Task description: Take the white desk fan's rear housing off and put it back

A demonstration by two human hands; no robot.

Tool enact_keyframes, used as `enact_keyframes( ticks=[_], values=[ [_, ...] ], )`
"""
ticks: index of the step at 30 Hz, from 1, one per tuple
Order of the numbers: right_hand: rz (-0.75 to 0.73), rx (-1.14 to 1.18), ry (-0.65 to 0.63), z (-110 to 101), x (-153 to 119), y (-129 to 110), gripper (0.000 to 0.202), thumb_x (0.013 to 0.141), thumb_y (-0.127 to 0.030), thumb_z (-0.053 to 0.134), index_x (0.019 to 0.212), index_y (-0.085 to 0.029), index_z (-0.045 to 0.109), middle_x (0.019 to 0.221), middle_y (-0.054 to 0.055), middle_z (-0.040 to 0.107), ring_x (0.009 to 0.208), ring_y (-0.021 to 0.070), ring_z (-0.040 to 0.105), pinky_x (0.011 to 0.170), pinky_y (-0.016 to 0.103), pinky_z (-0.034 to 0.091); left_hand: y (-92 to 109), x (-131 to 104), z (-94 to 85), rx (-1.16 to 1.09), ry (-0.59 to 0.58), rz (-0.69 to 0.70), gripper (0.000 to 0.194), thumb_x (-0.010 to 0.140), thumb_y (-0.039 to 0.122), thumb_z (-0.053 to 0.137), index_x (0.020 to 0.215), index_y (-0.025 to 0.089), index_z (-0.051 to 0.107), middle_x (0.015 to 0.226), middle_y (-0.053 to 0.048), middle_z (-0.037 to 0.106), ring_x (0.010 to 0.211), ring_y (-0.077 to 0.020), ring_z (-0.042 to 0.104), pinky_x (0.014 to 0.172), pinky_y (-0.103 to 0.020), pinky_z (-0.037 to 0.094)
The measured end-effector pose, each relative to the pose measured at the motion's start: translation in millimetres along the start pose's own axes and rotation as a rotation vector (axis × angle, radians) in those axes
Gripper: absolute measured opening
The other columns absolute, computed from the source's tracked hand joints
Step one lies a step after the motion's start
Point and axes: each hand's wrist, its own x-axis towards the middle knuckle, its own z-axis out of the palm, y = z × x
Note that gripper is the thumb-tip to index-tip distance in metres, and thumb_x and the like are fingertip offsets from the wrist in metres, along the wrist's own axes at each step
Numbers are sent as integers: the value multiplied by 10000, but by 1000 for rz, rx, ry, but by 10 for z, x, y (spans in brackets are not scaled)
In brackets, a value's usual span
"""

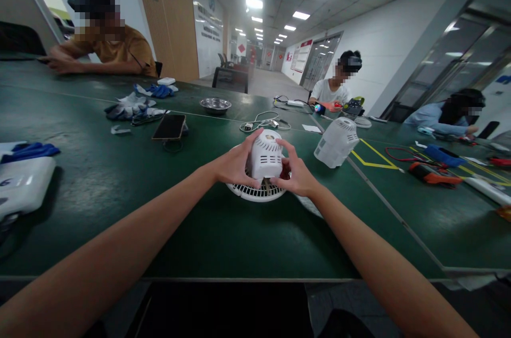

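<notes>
A white vented motor cover (266, 154) is gripped between my two hands, above a round white fan grille (259, 193) that lies on the green table. Its left side is held by my left hand (236, 163), thumb and fingers curved round it. My right hand (298, 170) clasps the opposite side. Something reddish, perhaps copper windings, shows beside the right fingers, mostly covered. Right of my hands stands a white plastic housing (337, 142) with slots at its top.
A phone (170, 128), gloves (130, 107) and a metal bowl (215, 105) lie to the left and ahead. Beyond my hands is a coiled cable (265, 122). An orange multimeter (433, 174) rests at the right. Three other people sit around the table.
</notes>
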Motion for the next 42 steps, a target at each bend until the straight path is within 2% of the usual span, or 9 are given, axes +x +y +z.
enact_keyframes(
  ticks=[5,14,22,26,28,31,34,39,42],
  values=[
    [38,3,31,15,14,7,1003,766,-512,796,1531,-315,179,951,29,706,657,189,650,621,371,572,-22,-17,20,80,3,16,1416,558,598,882,1608,270,-10,1613,-223,240,1442,-507,330,1150,-672,315],
    [27,-92,84,18,30,-19,1045,755,-524,800,1569,-300,185,921,33,714,650,205,640,648,403,568,-30,-3,92,113,103,-27,1300,551,589,885,1553,283,116,1551,-216,347,1334,-487,473,1088,-658,401],
    [-25,-251,120,-32,42,43,1030,798,-513,749,1608,-301,148,953,51,693,684,219,621,723,455,569,-59,21,113,138,101,-43,1310,588,600,861,1585,260,80,1587,-224,318,1363,-495,445,1097,-663,386],
    [-86,-313,146,-157,26,177,954,800,-450,726,1597,-313,219,1156,96,675,816,248,646,823,501,568,-84,0,68,132,102,-123,1094,766,572,736,1600,257,103,1479,-190,497,1290,-413,548,1089,-624,406],
    [-69,-303,172,-216,23,273,883,824,-383,678,1593,-311,248,1188,95,671,881,256,654,866,510,563,-145,-10,50,137,151,-171,896,858,548,633,1586,257,201,1409,-158,574,1266,-361,575,1096,-590,404],
    [10,-237,265,-261,26,398,793,854,-279,589,1586,-279,284,1147,88,691,970,261,667,922,512,551,-301,-21,35,148,290,-326,587,947,528,474,1441,212,473,1388,-135,600,1238,-307,592,1061,-518,445],
    [35,-129,299,-245,30,441,780,878,-303,582,1589,-256,266,1198,104,686,1058,280,665,966,532,535,-452,-36,21,120,311,-525,520,983,550,371,1225,170,630,1230,-127,691,1094,-275,654,950,-426,496],
    [39,-84,237,-136,43,406,1011,758,-483,797,1586,-301,245,1367,130,606,1127,341,640,976,590,527,-558,-49,13,153,318,-705,545,977,602,341,862,192,681,899,-98,743,835,-258,667,748,-355,465],
    [104,-46,252,-91,47,400,1078,704,-475,852,1582,-315,247,1261,111,663,1031,331,669,963,614,527,-583,-50,29,100,318,-731,577,974,612,340,769,184,668,806,-94,732,770,-249,658,718,-350,438]
  ],
)
